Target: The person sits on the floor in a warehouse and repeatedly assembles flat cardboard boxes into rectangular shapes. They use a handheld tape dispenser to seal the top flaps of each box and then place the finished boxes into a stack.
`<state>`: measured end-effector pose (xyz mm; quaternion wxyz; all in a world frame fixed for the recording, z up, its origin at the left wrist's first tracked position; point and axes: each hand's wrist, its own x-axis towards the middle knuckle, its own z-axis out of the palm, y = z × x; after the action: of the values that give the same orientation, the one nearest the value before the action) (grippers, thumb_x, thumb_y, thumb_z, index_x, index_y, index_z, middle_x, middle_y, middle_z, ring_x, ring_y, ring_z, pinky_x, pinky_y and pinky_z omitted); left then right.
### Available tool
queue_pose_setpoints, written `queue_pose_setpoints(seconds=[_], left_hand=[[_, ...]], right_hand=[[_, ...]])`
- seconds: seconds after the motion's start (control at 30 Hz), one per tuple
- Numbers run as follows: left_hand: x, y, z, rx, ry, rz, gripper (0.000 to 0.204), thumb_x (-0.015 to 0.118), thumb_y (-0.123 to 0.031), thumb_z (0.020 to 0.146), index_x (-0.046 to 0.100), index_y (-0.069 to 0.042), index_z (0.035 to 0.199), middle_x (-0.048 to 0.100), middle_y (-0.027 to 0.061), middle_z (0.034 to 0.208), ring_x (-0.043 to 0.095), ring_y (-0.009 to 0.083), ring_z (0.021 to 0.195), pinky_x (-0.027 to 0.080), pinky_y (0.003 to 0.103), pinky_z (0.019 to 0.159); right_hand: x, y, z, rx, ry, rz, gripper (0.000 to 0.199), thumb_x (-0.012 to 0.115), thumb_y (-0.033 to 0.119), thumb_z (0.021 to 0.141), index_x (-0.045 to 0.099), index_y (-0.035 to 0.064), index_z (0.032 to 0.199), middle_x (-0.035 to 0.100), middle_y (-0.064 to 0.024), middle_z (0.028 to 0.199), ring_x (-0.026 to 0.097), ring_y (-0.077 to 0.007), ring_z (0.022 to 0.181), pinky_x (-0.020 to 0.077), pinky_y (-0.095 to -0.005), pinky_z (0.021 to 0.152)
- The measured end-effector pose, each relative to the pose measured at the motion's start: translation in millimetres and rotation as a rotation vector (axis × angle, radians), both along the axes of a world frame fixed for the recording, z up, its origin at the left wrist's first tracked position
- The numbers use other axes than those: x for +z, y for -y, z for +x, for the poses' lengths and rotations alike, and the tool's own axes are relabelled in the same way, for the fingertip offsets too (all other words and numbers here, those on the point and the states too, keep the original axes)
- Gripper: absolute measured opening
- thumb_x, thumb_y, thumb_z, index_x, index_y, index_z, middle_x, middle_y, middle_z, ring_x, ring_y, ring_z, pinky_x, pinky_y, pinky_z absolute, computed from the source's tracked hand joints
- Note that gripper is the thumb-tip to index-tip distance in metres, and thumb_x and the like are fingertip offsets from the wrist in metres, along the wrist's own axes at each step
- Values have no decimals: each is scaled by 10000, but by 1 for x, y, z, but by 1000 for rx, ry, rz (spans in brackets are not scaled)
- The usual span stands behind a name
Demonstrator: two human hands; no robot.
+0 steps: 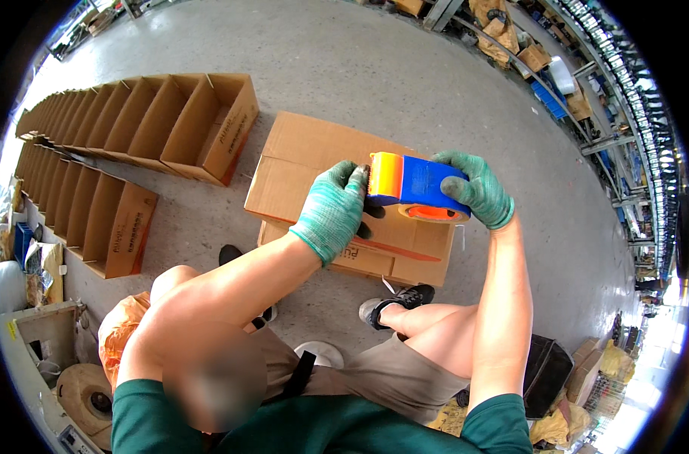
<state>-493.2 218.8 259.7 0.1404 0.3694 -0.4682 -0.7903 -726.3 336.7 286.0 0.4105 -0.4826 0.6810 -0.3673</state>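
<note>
A blue and yellow tape dispenser (424, 180) with an orange-cored roll of tape is held level in front of me. My right hand (477, 188), in a green knitted glove with dark fingertips, is wrapped round its right end. My left hand (334, 204), gloved the same way, is closed at the yellow end beside the toothed cutter. Whether a tape end lies between those left fingers cannot be made out. Below both hands is a brown cardboard box (303, 151) with its top flaps folded down; the hands and dispenser hide part of it.
Two long rows of open, flapless cardboard boxes (235, 144) stand on the grey floor (314, 64) to the left. Shelving (613, 142) with assorted goods curves along the right. My shoes (396, 305) rest close to the box's near side. A black container (545, 374) sits by my right side.
</note>
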Motion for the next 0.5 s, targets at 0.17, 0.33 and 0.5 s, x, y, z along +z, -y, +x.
queue_pose_setpoints(seconds=[0.17,0.33,0.5], left_hand=[[-35,61,26,239,162,-892,236,531,-210,1046,594,17,1029,620,116,859,538,143,719,494,315,653],[-78,133,78,428,211,-477,284,464,-226,1072,587,29,1061,647,134,931,566,205,801,497,368,777],[-96,138,85,414,210,-521,207,466,-228,1076,582,-61,1032,587,28,867,545,122,743,504,279,667]], right_hand=[[17,3,5,88,-142,63,719,796,567,779,653,34,1240,695,-58,945,655,-138,875,555,-297,742],[24,19,19,88,-164,155,740,785,591,776,656,25,1235,701,-80,959,665,-167,874,560,-331,767],[27,29,33,75,-236,151,740,779,605,777,665,1,1188,703,-110,926,664,-187,853,545,-359,785]])
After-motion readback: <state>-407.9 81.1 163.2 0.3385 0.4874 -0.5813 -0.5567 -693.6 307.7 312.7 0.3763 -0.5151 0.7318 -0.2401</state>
